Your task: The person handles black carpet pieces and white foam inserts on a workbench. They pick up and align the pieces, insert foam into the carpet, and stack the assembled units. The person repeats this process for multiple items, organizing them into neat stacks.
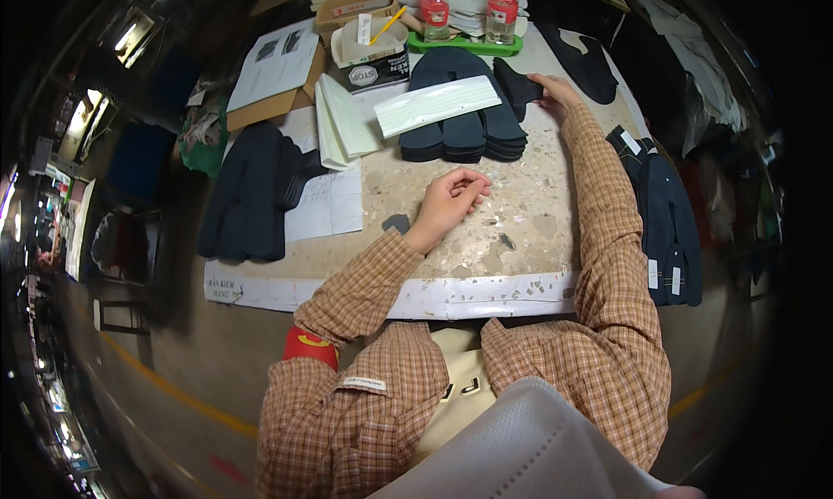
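My right hand reaches to the far right of the table, thumb and fingers on the edge of a small dark cut piece. That piece lies against the right side of a stack of dark navy, lobed cut pieces. A folded pale green paper strip rests across this stack. Nearer to me, my left hand hovers over or rests on the table's middle, fingers curled in and thumb against them, with nothing visible in it. A small dark scrap lies by its wrist.
Another dark stack sits at the left beside paper sheets. Behind are a cardboard box, a tub and a green tray with two bottles. Dark pieces with white labels hang over the right edge.
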The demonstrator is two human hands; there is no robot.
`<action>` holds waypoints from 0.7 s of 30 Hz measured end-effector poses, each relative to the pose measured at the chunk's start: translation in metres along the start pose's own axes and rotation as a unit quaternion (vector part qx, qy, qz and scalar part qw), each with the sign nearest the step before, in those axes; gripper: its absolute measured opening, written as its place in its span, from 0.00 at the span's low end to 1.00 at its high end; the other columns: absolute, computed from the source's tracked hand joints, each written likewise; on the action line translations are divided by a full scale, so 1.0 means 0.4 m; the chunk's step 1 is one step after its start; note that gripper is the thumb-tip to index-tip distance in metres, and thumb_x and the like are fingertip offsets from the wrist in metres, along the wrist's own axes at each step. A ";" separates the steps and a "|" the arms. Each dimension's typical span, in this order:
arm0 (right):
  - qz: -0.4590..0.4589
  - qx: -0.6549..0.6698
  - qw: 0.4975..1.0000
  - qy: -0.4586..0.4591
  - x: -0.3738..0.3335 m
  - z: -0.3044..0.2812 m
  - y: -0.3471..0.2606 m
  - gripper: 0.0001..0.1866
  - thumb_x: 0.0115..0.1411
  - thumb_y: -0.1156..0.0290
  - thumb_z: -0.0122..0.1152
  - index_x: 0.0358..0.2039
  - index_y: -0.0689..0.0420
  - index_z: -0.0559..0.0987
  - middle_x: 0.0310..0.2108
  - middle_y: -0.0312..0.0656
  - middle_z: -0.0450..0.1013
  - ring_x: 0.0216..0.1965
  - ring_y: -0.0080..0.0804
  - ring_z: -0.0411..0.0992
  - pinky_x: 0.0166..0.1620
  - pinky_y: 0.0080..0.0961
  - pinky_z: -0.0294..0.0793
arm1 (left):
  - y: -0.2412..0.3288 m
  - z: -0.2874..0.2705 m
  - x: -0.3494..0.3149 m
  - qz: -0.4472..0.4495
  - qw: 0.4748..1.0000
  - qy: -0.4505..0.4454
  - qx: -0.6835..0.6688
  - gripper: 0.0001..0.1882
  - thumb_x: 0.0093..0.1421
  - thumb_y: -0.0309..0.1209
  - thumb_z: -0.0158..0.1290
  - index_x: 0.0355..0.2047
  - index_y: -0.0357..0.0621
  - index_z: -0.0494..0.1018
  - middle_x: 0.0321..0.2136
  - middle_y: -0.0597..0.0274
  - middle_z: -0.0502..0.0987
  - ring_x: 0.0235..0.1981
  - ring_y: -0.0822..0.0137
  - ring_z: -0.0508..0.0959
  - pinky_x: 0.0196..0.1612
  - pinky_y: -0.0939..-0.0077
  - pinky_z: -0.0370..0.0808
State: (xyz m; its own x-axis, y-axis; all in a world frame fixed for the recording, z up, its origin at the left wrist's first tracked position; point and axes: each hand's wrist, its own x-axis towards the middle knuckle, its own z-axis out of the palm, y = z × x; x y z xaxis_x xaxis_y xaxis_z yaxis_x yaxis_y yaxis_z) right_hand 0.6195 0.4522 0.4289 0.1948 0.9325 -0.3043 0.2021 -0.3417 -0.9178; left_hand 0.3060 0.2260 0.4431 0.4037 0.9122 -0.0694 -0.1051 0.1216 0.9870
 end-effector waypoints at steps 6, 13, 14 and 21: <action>-0.352 -0.356 0.845 0.187 -0.037 0.032 -0.072 0.19 0.51 0.58 0.69 0.43 0.50 0.80 0.32 0.42 0.77 0.33 0.30 0.75 0.38 0.28 0.74 | 0.006 0.012 -0.012 0.013 1.000 -0.008 -0.009 0.08 0.64 0.29 0.52 0.39 0.37 0.76 0.32 0.63 0.80 0.31 0.79 0.76 0.33 0.87 0.73; -0.516 -0.392 0.757 -0.083 -0.137 0.209 -0.155 0.21 0.51 0.64 0.69 0.46 0.52 0.80 0.43 0.45 0.75 0.42 0.39 0.74 0.47 0.33 0.73 | 0.015 0.008 -0.017 0.024 1.000 -0.007 0.009 0.08 0.66 0.29 0.50 0.42 0.39 0.75 0.33 0.66 0.78 0.29 0.82 0.73 0.30 0.90 0.71; -0.492 -0.425 0.754 -0.095 -0.139 0.220 -0.160 0.20 0.50 0.66 0.70 0.45 0.54 0.81 0.45 0.47 0.74 0.43 0.40 0.73 0.48 0.33 0.73 | 0.016 0.006 -0.016 0.030 0.999 -0.003 0.013 0.08 0.66 0.29 0.50 0.42 0.39 0.75 0.33 0.66 0.78 0.29 0.82 0.73 0.30 0.90 0.71; -0.337 -0.288 0.876 -0.189 -0.121 0.197 -0.212 0.15 0.52 0.65 0.70 0.39 0.56 0.81 0.31 0.32 0.75 0.30 0.22 0.70 0.35 0.18 0.70 | 0.012 0.009 -0.016 0.041 0.999 0.002 -0.012 0.07 0.65 0.28 0.50 0.40 0.37 0.75 0.32 0.64 0.79 0.30 0.79 0.75 0.32 0.87 0.73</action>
State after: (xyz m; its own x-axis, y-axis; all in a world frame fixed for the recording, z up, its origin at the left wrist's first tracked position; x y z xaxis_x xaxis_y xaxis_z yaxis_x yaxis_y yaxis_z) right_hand 0.5171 0.4452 0.5015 -0.4651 0.8802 0.0941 0.6213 0.4003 -0.6736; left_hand 0.3062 0.2191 0.4487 0.3898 0.9208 0.0102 -0.1587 0.0562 0.9857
